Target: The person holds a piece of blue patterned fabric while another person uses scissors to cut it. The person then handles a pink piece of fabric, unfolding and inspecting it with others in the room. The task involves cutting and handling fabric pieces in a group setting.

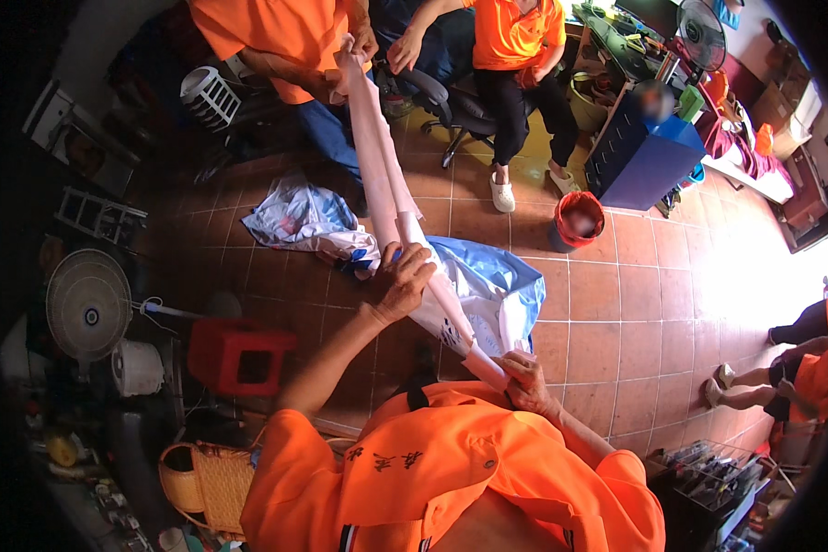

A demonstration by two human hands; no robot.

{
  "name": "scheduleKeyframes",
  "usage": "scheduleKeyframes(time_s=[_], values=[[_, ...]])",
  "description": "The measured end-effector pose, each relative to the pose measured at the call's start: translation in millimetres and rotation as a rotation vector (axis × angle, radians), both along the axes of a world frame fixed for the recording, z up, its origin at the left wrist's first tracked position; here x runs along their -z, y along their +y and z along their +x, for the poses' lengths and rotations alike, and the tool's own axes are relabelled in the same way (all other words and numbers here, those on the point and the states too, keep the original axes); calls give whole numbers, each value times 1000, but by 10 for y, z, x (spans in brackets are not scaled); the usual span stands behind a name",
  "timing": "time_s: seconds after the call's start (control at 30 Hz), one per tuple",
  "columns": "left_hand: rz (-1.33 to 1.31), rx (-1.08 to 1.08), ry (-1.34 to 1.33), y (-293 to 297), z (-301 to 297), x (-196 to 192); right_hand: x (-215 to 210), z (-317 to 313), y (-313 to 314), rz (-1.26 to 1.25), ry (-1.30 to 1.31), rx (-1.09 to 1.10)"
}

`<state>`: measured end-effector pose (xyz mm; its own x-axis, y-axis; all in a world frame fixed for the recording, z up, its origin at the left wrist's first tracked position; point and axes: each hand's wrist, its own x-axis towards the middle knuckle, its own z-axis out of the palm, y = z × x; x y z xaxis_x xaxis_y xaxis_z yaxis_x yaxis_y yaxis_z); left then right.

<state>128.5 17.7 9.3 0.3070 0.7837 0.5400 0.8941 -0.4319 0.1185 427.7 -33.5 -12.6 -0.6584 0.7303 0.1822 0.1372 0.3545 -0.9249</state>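
A long pale pinkish sheet (384, 156), folded lengthwise into a narrow strip, is stretched between me and a co-worker in an orange shirt. My left hand (407, 281) wraps round its middle stretch, fingers closed. At the near end, close to my body, my right hand (526, 382) pinches the sheet's edge. The co-worker's hands (340, 81) grip the far end. A blue-and-white printed part (492, 276) hangs below the strip on my side. More of this crumpled material (305, 219) lies on the floor to the left; whether it is one piece I cannot tell.
A red stool (241, 354) and a white fan (89, 304) stand to the left. Beyond are a red bucket (580, 219), a blue cabinet (639, 152) and a seated person (520, 46). Another person (814, 377) sits at the far right. The floor (616, 313) is tiled.
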Motion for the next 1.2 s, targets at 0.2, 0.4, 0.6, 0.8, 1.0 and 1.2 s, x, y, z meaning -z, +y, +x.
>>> scheduleKeyframes(time_s=[0.2,0.4,0.6,0.8,1.0,1.2], values=[[144,-10,-112,21,-86,-56,57,6,-4,-6,9,-117],[77,-65,-434,-39,-139,79,120,-7,-74,-83,71,-186],[104,-130,-488,-181,-305,252,14,46,-42,-117,27,-85],[89,-180,-590,-419,-408,234,104,11,-28,-180,37,9],[141,-285,-862,-521,-428,166,214,-150,-14,-368,55,-27],[214,-492,-1107,-415,-418,477,364,-537,-34,-883,421,329]])
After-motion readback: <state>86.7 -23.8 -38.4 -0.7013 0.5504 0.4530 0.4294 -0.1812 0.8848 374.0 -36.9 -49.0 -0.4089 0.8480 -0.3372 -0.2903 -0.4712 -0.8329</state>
